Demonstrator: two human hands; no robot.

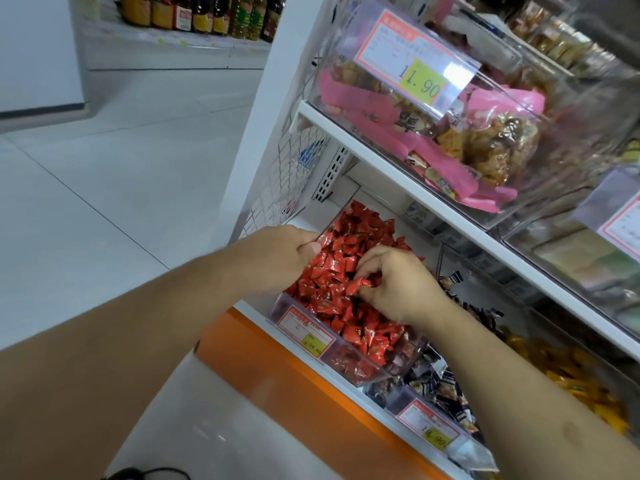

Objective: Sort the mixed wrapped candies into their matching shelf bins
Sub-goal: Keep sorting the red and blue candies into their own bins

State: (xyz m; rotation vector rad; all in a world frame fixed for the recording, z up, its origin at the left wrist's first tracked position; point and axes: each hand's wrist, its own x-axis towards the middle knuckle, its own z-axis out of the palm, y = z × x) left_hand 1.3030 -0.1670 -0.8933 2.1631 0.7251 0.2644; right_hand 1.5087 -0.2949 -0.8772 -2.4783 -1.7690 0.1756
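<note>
Our left hand [280, 256] grips the near-left rim of the clear bin [349, 367], whose long axis runs back into the lower shelf [346, 386]. Our right hand [398, 285] pinches one red candy [358, 285], lying roughly crosswise atop the red pile.

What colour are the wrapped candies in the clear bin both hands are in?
Red: the small wrapped candies in the clear plastic bin, clearest in the head view.

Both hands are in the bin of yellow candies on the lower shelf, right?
Not quite. In the head view, the left hand and the right hand are in the bin of red candies; the yellow candies lie farther right, untouched.
</note>
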